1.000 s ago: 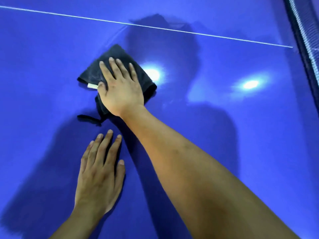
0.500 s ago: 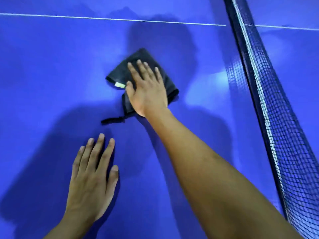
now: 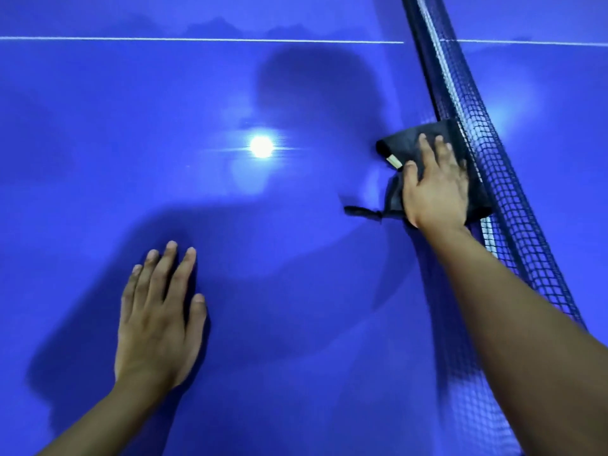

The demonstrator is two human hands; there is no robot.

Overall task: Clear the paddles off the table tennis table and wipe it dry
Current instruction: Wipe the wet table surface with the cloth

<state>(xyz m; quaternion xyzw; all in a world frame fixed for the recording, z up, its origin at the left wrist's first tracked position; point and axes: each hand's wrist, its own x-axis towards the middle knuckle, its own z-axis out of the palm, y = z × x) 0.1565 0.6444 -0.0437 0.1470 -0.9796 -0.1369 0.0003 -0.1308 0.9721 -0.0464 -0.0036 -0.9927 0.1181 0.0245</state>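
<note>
Head view looks down on a glossy blue counter [image 3: 131, 126] crossed at the far side by a thin white line [image 3: 197, 39], with a black mesh net [image 3: 513, 225] running from far to near along the right. The right hand [image 3: 434, 189] lies flat, fingers straight and spread, pressing a dark folded cloth [image 3: 404, 139] onto the surface; it grasps nothing, only pushes down. The cloth sits at the right, its far right edge up against the foot of the net and partly seen through the mesh. A pale label [image 3: 394, 161] shows on its left edge and a thin loop [image 3: 362, 211] trails out to the left. The left hand [image 3: 158, 320] is released too, palm down on bare counter near the left, well apart from the cloth. A bright lamp reflection [image 3: 261, 147] glares between them. No paddles show here, so the wiping seems to be the step in hand. The risks are likely these: a flat palm does not hold the cloth, so a quick stroke could leave it bunched behind; cloth or fingertips may snag in the mesh and tug the net; the strip under the net may stay wet; and the leaning left palm may smear the dried surface
</note>
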